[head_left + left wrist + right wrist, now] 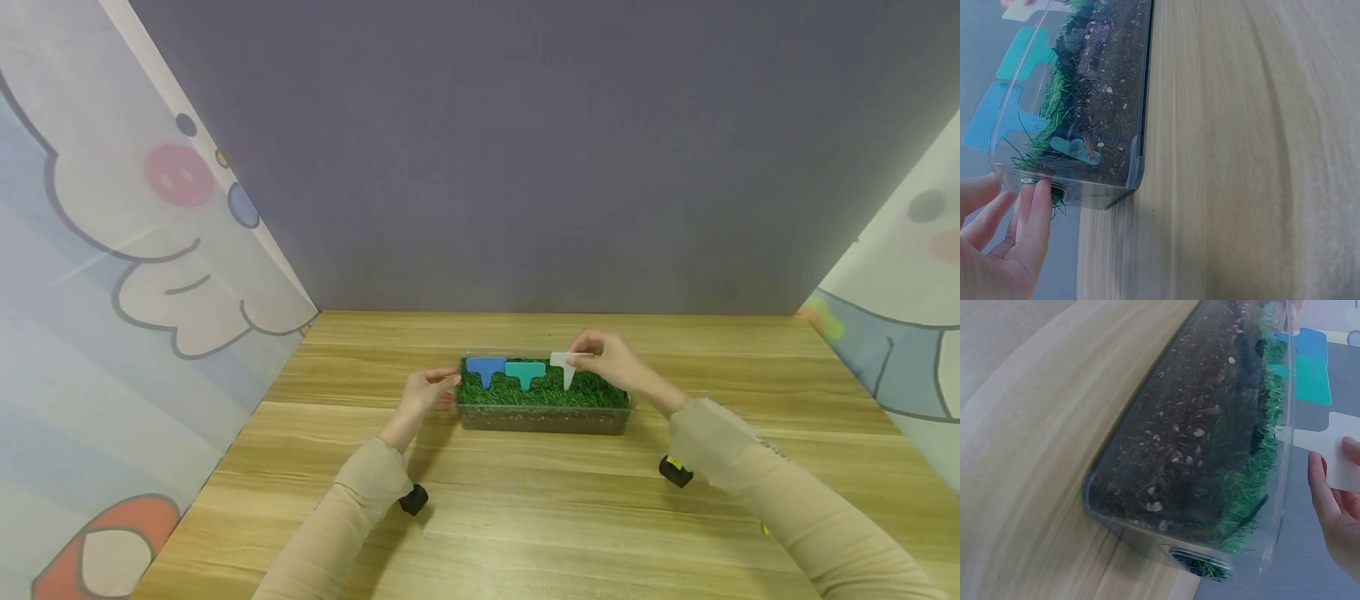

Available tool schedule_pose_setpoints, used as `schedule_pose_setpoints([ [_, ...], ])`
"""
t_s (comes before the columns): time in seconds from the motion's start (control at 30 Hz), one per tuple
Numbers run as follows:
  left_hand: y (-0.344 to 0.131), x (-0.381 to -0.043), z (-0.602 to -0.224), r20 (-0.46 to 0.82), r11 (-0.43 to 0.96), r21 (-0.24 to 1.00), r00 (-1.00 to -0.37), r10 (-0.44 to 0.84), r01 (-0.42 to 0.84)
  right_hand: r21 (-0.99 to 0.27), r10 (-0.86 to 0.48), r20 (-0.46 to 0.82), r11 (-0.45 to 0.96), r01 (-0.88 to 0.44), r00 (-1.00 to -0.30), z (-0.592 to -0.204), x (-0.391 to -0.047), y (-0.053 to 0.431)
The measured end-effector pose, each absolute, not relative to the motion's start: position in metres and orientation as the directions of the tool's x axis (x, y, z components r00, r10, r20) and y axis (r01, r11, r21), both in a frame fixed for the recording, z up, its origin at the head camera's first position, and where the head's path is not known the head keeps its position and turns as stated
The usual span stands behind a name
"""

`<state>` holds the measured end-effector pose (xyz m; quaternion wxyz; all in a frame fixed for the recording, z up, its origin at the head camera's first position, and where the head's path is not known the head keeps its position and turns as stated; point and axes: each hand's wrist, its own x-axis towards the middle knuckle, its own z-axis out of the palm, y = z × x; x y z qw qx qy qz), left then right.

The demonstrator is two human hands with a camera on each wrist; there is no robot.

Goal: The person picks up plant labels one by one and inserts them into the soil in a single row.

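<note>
Closest to me, both beige sleeves run forward over the pale wooden table, each wrist carrying a small black camera. Ahead of them sits the clear rectangular plastic planter box, a band of dark soil along its wall and green grass on top; it stands near the middle of the table, toward the back edge. At the box's left end, my left hand rests with straight, relaxed fingers touching the outside of the short wall, gripping nothing. Standing upright in the grass are a blue T-shaped plastic plant label at the left and a teal T-shaped plastic plant label just beside it, their stems pushed into the turf. Farther right, my right hand pinches the head of a white T-shaped plastic plant label between thumb and fingertips, its stem pointing down into the grass. Behind the box rises a plain grey wall, flanked by cartoon-printed side panels.
</note>
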<state>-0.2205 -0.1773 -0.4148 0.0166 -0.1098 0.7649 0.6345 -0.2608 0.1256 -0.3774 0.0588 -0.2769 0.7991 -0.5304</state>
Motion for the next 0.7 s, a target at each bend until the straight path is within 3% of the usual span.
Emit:
schedule_pose_setpoints([
  [0.7,-0.1780,-0.2185,-0.4132,-0.167,0.184,0.964,-0.975,-0.147,-0.193,-0.876,-0.547,0.151,0.313,-0.368,-0.823,-0.3858,-0.2588,0.1215],
])
